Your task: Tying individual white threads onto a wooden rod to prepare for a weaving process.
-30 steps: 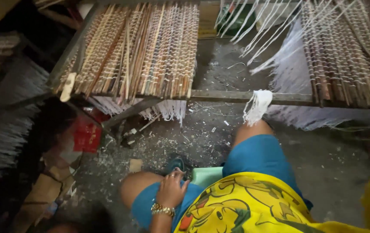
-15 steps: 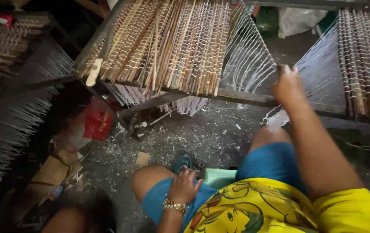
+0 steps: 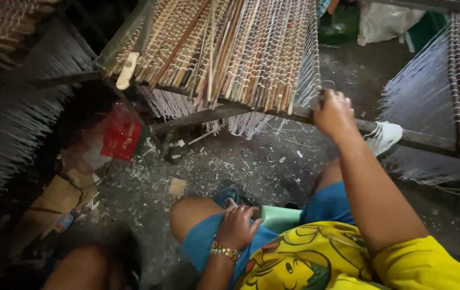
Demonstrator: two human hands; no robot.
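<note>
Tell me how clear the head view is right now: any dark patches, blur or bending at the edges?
Head view: the left side and bottom-left corner sink into deep shadow; the rack of sticks and right hand on the frame bar are evenly lit. The white strands at left smear softly. The left hand on the knee reads clearly. Frame lines bow slightly, wide-angle.

The right hand (image 3: 334,111) rests on the frame bar (image 3: 224,111), fingers (image 3: 327,96) touching the mat of sticks (image 3: 230,48) ahead. Beyond those fingers hang threads (image 3: 310,70). The left hand (image 3: 236,225) lies on the thigh (image 3: 197,220), a wooden handle (image 3: 125,71) far left of it.
</note>
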